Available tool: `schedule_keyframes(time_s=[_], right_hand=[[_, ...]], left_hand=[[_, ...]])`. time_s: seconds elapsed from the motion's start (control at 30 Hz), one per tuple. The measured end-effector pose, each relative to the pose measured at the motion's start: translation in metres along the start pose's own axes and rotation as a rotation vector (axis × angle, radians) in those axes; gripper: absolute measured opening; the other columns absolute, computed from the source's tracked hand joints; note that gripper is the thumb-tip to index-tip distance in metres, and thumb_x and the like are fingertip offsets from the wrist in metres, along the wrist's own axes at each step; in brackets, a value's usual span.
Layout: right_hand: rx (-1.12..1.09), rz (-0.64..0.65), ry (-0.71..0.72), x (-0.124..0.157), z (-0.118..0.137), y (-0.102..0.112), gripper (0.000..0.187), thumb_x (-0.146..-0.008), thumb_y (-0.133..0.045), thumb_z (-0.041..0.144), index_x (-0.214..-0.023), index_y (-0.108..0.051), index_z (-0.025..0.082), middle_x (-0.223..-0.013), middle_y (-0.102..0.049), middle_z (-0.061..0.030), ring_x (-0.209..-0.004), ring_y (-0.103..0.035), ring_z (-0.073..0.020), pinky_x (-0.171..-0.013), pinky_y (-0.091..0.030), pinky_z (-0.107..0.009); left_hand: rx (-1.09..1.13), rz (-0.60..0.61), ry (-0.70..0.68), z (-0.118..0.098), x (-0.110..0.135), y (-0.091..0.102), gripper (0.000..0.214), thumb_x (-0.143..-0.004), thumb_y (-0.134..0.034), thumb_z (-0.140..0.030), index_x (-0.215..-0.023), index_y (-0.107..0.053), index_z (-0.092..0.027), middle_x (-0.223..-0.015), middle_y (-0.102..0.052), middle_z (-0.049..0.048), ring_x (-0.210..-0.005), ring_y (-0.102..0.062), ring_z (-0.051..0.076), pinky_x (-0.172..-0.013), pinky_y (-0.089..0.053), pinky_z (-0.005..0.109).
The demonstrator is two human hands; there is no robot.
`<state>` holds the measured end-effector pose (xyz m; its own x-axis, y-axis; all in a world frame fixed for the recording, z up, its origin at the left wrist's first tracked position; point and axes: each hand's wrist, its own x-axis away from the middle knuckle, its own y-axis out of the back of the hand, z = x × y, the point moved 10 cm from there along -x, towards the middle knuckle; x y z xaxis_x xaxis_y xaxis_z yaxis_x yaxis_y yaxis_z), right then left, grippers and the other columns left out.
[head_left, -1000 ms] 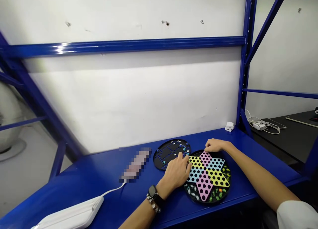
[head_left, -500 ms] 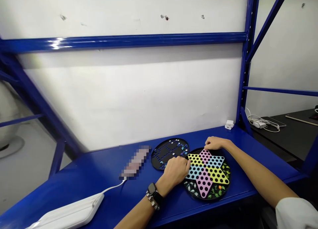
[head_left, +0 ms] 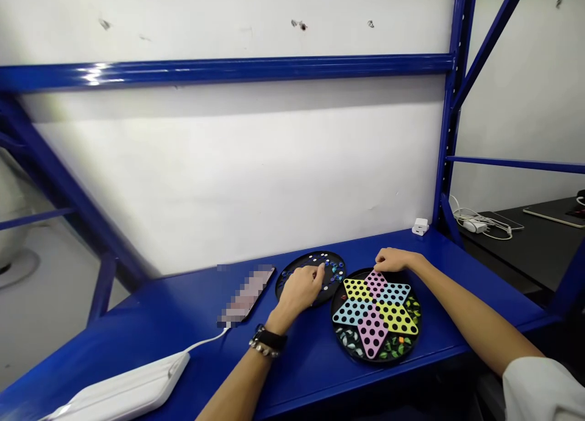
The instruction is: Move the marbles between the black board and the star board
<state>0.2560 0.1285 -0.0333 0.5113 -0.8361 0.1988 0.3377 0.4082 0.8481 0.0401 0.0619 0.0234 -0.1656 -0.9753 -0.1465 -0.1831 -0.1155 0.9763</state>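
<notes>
My left hand [head_left: 299, 287] is over a round black tray [head_left: 336, 292] holding small blue and white pieces. Its fingers are curled together, and the hand hides part of the tray and anything in the fingertips. A star-shaped Chinese checkers board [head_left: 375, 302], with pink, yellow and blue points full of holes, lies on a second round black tray [head_left: 336, 339]. My right hand [head_left: 390, 259] is closed at the star's far pink tip, fingertips touching or very near it. Whether it grips the tip is hidden. Green leaf-patterned pieces [head_left: 397, 348] and pale ones [head_left: 350, 339] show between the points.
A phone [head_left: 249, 296], partly pixelated, lies left of the trays on the blue table [head_left: 183, 311], its cable running to a white power strip or bank [head_left: 123, 387]. A white charger [head_left: 420, 226] stands at the back right. Blue frame posts and a white wall stand behind.
My left hand has moved from the star's left points leftward and away, over the other tray. The star's left side is uncovered. My right hand stays at the far pink tip.
</notes>
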Motion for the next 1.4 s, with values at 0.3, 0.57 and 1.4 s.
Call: schedule_keyframes(time_s=[0.3,0.57,1.4], right_hand=[[-0.007,0.022,-0.006,0.001,0.001,-0.001,0.030,-0.078,-0.056,0.039,-0.058,-0.045,0.020,-0.058,-0.039,0.0031,-0.056,-0.036,-0.0121,-0.050,-0.023,-0.027],[0.010,0.009,-0.001,-0.001,-0.001,-0.002,0.032,-0.078,-0.056,0.037,-0.056,-0.040,0.020,-0.057,-0.035,0.0040,-0.055,-0.033,-0.0115,-0.051,-0.022,-0.027],[0.234,-0.079,-0.311,0.015,-0.041,0.030,0.039,-0.073,-0.062,0.020,-0.112,-0.057,0.025,-0.104,-0.067,-0.0059,-0.087,-0.062,-0.0223,-0.063,-0.040,-0.026]], left_hand=[[0.003,0.032,0.047,0.019,0.000,0.003,0.040,-0.095,-0.040,-0.051,-0.098,-0.066,-0.021,-0.090,-0.072,0.0069,-0.085,-0.067,0.024,-0.068,-0.043,0.030],[0.142,0.175,-0.296,-0.041,0.021,-0.019,0.024,-0.085,-0.055,-0.039,-0.097,-0.070,-0.025,-0.088,-0.070,0.0012,-0.077,-0.063,0.018,-0.065,-0.040,0.027],[0.112,0.019,-0.324,-0.063,0.029,-0.011,0.022,-0.094,-0.047,-0.038,-0.096,-0.064,-0.025,-0.099,-0.067,0.0021,-0.085,-0.064,0.018,-0.073,-0.046,0.028]])
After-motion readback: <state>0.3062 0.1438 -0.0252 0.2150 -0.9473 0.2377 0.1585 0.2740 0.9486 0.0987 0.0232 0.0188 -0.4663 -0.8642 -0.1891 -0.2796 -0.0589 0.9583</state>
